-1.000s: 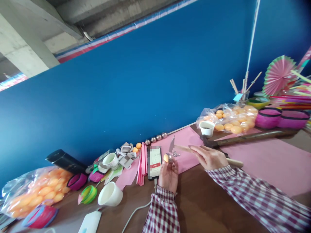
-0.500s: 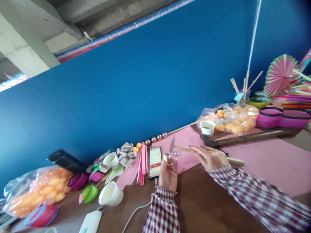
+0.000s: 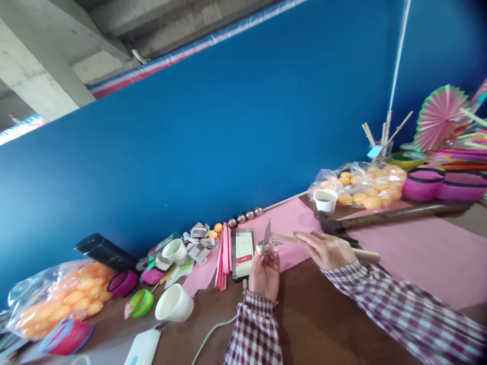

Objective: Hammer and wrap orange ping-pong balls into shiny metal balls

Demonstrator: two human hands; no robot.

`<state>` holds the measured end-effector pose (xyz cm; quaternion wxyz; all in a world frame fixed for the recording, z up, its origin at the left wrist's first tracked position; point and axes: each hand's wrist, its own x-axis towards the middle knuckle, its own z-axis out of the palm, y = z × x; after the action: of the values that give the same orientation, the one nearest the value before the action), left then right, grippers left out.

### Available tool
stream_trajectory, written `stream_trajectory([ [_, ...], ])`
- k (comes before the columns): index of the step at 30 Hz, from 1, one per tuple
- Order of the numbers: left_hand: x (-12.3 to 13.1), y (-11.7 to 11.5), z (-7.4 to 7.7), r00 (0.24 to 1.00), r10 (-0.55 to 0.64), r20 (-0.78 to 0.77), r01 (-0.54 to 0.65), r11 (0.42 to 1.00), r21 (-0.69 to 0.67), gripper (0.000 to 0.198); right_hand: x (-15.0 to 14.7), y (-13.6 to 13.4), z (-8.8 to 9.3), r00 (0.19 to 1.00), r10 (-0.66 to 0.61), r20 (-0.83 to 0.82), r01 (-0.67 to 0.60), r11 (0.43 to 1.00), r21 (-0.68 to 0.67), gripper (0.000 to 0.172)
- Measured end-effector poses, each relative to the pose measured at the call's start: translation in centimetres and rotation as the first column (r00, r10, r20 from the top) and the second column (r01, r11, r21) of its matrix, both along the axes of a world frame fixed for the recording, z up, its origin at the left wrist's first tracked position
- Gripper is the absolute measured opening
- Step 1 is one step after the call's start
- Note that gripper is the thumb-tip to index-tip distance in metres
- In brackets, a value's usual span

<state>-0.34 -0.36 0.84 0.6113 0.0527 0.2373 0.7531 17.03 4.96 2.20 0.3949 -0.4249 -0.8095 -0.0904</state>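
L hand [image 3: 264, 278] cups silvery ball [image 3: 263, 248], grip part-curled; R hand [image 3: 327, 249] has grip closed round hammer [image 3: 283, 237], head nr ball.

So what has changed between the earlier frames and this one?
The wooden-handled tool in the right hand has dipped, its metal head now lower, at the ball; contact is unclear. The ball, in the left hand, has turned, showing more silver and less orange. Nothing was newly grasped or released. The row of silver balls and the phone stayed put.
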Motion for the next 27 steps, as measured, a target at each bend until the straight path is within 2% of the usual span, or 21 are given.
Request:
stream_trajectory([
  [4,0.03,-0.06,0.08,1.000,0.004,-0.010,-0.004,1.000,-0.005,0.027,0.07,0.10,-0.01,0.998,-0.008,-0.066,0.009,1.000,0.017,0.031],
  [10,-0.12,-0.27,0.08,0.996,-0.091,-0.016,0.091,0.996,0.006,0.027,-0.03,-0.10,0.14,0.998,0.035,-0.042,-0.035,0.999,-0.013,0.030],
  [14,-0.15,-0.28,0.18,0.997,-0.075,-0.030,0.075,0.997,0.011,0.026,-0.02,-0.09,0.22,0.996,-0.002,-0.087,0.000,1.000,-0.031,0.030],
  [27,-0.03,-0.40,0.38,0.996,-0.079,-0.037,0.079,0.997,0.008,0.024,0.03,0.16,0.26,1.000,0.000,-0.021,-0.001,0.998,-0.062,0.030],
])
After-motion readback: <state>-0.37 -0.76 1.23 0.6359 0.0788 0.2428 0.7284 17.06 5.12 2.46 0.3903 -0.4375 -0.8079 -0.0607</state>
